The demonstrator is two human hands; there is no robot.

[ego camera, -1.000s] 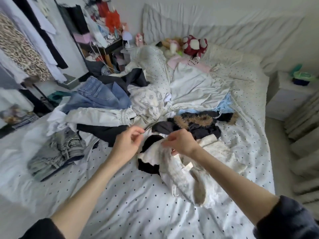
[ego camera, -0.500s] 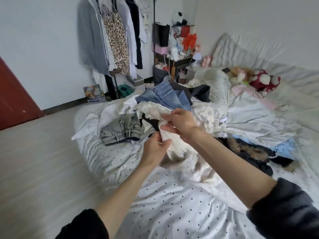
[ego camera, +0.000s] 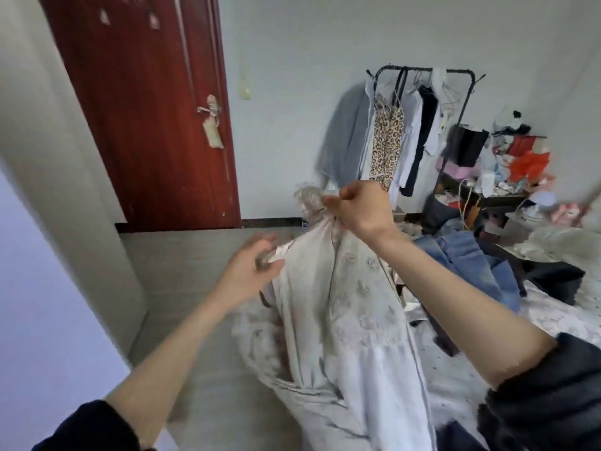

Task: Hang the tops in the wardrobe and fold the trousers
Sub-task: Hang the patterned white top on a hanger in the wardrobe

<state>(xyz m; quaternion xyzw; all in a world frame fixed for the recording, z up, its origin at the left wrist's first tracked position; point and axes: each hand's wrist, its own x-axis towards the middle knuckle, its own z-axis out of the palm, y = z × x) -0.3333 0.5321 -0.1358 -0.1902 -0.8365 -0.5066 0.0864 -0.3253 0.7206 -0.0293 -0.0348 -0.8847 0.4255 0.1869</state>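
A cream embroidered top [ego camera: 354, 320], a leopard-print dress [ego camera: 387, 144], blue jeans [ego camera: 468, 255], a dark red door [ego camera: 146, 109].

Soft, even daylight, fairly bright, no glare; you get only faint shadows. Motion blur smears your left hand [ego camera: 250, 266], white garment [ego camera: 344, 320] and clutter at right edge. Wide-angle distortion bows red door [ego camera: 146, 109] and wall at left.

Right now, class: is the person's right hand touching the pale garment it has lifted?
Touching. The head view shows the right hand with fingers curled round the bunched top of the pale garment.
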